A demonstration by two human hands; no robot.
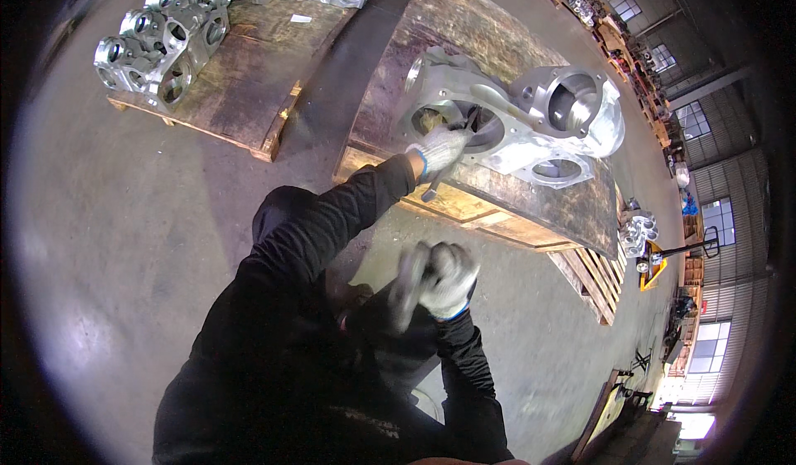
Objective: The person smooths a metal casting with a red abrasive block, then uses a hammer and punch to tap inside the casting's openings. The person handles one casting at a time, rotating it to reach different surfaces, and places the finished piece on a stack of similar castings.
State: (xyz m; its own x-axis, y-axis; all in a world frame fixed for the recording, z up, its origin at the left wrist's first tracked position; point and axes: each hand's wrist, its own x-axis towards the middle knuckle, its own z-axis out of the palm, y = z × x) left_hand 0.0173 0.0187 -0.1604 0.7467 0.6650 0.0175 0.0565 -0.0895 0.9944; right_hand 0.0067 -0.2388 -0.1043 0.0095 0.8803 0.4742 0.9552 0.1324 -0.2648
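Observation:
A large silvery metal casting (506, 129) with several round openings lies on a wooden-topped crate (464, 17). At the casting's near left opening, my left hand (441, 148), in a white knit glove, is closed round a dark metal bar (429, 191). One end of the bar reaches into the opening, and the other sticks out below my hand past the crate's edge. My right hand (448, 282), also gloved, is closed in front of my body, apart from the casting. Beside it a grey elongated shape (406, 289) is smeared by motion; its kind cannot be made out.
At the upper left, several similar castings (170, 42) stand on a low wooden pallet (240, 92). A slatted pallet (587, 278) lies beyond the crate's right end, near a yellow pallet jack (653, 267). Stacked goods line the wall at right.

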